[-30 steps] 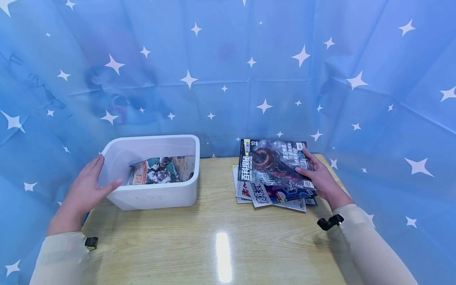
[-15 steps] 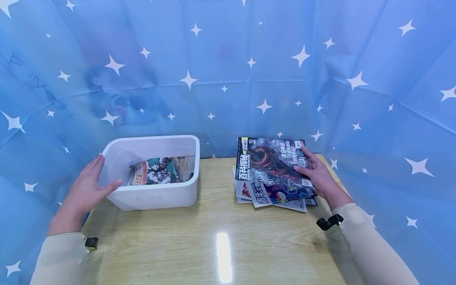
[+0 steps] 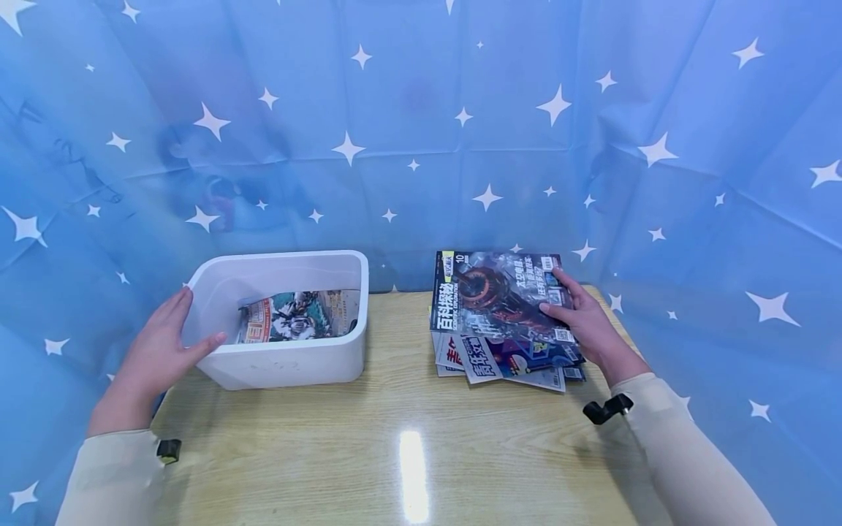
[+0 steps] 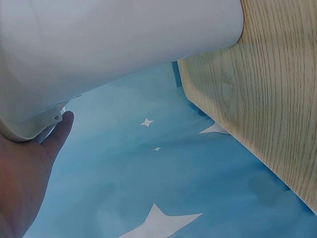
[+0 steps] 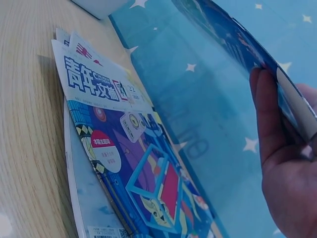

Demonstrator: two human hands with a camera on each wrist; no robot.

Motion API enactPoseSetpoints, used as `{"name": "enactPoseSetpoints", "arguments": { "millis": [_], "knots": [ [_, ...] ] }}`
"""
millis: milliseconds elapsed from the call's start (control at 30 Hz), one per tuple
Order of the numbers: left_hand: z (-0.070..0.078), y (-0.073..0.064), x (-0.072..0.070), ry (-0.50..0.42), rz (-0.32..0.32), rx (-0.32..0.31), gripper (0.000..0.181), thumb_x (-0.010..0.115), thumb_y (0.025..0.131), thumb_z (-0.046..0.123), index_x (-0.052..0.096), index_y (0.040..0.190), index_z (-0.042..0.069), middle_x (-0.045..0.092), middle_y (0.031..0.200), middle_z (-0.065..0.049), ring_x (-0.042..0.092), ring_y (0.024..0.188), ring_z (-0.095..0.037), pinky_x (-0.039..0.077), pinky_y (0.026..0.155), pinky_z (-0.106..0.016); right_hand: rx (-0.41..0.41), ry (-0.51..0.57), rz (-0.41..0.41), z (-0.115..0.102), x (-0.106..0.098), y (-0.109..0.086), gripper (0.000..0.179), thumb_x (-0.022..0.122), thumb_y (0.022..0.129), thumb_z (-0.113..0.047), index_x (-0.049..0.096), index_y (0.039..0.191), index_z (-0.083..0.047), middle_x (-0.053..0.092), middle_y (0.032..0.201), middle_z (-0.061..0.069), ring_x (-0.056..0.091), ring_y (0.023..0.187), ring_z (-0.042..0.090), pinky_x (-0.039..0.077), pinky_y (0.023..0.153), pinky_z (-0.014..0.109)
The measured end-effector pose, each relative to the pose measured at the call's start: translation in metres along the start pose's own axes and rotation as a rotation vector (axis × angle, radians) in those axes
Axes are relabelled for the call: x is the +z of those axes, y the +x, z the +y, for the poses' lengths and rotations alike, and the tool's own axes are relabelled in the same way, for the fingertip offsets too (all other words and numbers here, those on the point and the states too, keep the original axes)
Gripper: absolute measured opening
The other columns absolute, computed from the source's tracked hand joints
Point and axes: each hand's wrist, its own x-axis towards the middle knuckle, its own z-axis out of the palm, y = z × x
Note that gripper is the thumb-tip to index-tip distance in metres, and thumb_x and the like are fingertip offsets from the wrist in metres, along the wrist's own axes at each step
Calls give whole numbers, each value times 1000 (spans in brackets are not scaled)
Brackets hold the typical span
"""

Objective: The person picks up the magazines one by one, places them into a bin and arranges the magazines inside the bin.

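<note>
My left hand holds the left end of a white plastic bin, its thumb over the front rim. In the left wrist view a finger reaches along the outside under the rim. Inside the bin lies a magazine with a green and white cover. My right hand pinches the right edge of a dark magazine, thumb on the cover and fingers beneath. That magazine is raised above a pile of several others, topped by a blue-purple magazine, as the right wrist view shows.
Bin and pile stand apart on a light wooden table, both toward its back edge. A blue curtain with white stars hangs behind and at both sides. A strip of light reflects off the tabletop near the front.
The dark magazine in my right hand has shifted slightly left and up from the pile, uncovering a little more of the one below. My left hand and the bin have stayed put.
</note>
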Motion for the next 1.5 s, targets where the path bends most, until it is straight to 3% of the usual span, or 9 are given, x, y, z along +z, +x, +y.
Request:
{"name": "enactPoseSetpoints", "arguments": {
  "millis": [133, 300, 567, 700, 800, 933, 1100, 1300, 1500],
  "knots": [
    [0, 0, -1, 7, -1, -1, 114, 71, 104, 59, 5, 174, -3, 7, 180, -33, 9, 164, -60, 18, 119, -88, -2, -4, -1, -3, 2, -1, 90, 72, 111, -27, 14, 178, -44, 6, 186, 13, 66, 129, 22, 63, 90, 24],
    [1, 0, -1, 5, -2, -3, 114, 70, 105, 59, 5, 174, -3, 7, 180, -33, 9, 164, -60, 18, 119, -88, -15, -21, 1, -8, 5, -2, 90, 72, 110, -28, 14, 178, -43, -3, 187, 6, 38, 158, 42, 58, 93, 19],
    [2, 0, -1, 6, -9, -19, 115, 71, 104, 60, 4, 175, -3, 7, 180, -34, 9, 163, -61, 18, 118, -88, -27, 2, -5, -15, 9, -2, 89, 72, 111, -27, 16, 178, -43, 5, 186, 13, 69, 117, 9, 63, 91, 24],
    [2, -1, -1, 3, -8, -18, 115, 71, 104, 59, 5, 174, -3, 7, 180, -34, 9, 163, -61, 19, 118, -88, -39, -15, 5, -18, 10, -1, 89, 72, 110, -27, 17, 178, -42, -2, 187, 8, 66, 117, 5, 62, 90, 22],
    [2, -1, -1, 1, -8, -22, 116, 71, 104, 59, 5, 175, -2, 7, 180, -34, 9, 163, -60, 19, 118, -88, -41, -20, 9, -19, 12, 0, 88, 72, 111, -27, 17, 178, -42, -4, 187, 5, 63, 128, 14, 62, 91, 22],
    [1, 0, 0, 6, -8, -23, 116, 71, 104, 60, 5, 175, -2, 8, 180, -34, 9, 163, -60, 19, 118, -89, -45, -26, 8, -22, 15, 0, 89, 72, 111, -26, 16, 178, -42, -8, 187, 2, 43, 154, 36, 58, 95, 19],
    [0, 0, -1, 12, -6, -13, 115, 71, 104, 60, 5, 175, -3, 8, 179, -34, 10, 163, -60, 19, 118, -89, -54, -25, 7, -26, 18, 0, 90, 72, 110, -22, 16, 178, -41, -12, 186, -3, 20, 166, 42, 53, 96, 14],
    [-1, 0, -1, 8, 0, 4, 114, 71, 104, 58, 6, 174, -4, 9, 179, -35, 11, 163, -61, 19, 120, -87, -59, -14, 12, -28, 20, 2, 90, 72, 110, -21, 17, 178, -41, -11, 186, -3, 23, 165, 44, 56, 94, 16],
    [-1, 0, -1, 5, 5, 16, 113, 71, 104, 57, 7, 174, -4, 10, 179, -34, 12, 163, -61, 18, 120, -87, -63, 5, 11, -32, 23, 2, 88, 72, 111, -23, 18, 178, -42, -6, 187, 0, 54, 145, 31, 61, 92, 21]
  ]
}}
